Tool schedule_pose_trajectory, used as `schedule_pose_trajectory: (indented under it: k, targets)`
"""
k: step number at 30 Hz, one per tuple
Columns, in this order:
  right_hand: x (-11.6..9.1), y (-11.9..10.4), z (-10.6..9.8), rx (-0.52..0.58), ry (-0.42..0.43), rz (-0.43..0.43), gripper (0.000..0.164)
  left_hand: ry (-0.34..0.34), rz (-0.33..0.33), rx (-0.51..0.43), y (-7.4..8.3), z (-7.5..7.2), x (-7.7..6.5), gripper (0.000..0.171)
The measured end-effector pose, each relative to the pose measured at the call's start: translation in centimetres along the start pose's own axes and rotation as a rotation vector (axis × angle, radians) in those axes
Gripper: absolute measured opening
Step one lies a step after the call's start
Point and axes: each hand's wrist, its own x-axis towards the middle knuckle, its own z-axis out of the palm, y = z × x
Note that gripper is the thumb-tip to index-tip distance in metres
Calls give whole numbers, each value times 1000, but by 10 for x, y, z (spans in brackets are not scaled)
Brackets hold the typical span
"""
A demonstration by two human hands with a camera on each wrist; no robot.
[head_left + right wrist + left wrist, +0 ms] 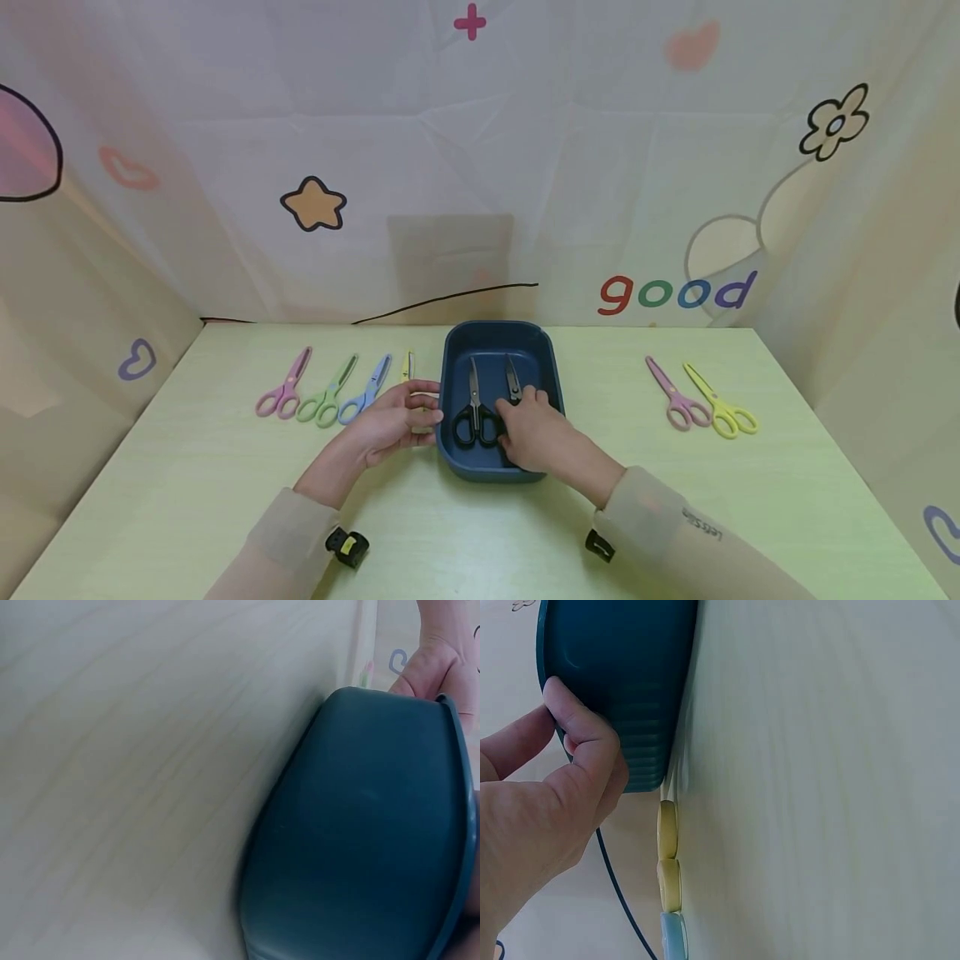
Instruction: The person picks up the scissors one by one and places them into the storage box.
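A dark blue tray with two pairs of black-handled scissors lying in it stands on the table. Inside it, my right hand holds the right-hand scissors at the handles, which the fingers mostly hide. Their blades point away from me. The other black scissors lie just left of that hand. Against the tray's left outer wall, my left hand rests with loosely bent fingers touching near the rim. In the right wrist view, the tray's wall hides most of the right hand.
Left of the tray lie pink scissors, green scissors, blue scissors and yellow scissors, partly behind the left hand. More pink scissors and yellow scissors lie at the right. A printed cloth hangs behind the table.
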Motion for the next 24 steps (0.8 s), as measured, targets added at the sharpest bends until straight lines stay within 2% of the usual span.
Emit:
schedule_pose_trajectory:
  k: [9, 16, 24]
  targets:
    - [3, 2, 4, -43, 27, -20, 33, 5, -1, 6, 0, 1, -1, 49]
    - [3, 4, 7, -5, 63, -14, 35, 21, -10, 9, 0, 2, 0, 47]
    - [2, 10, 5, -10, 148, -75, 42, 33, -8, 5, 0, 3, 1, 47]
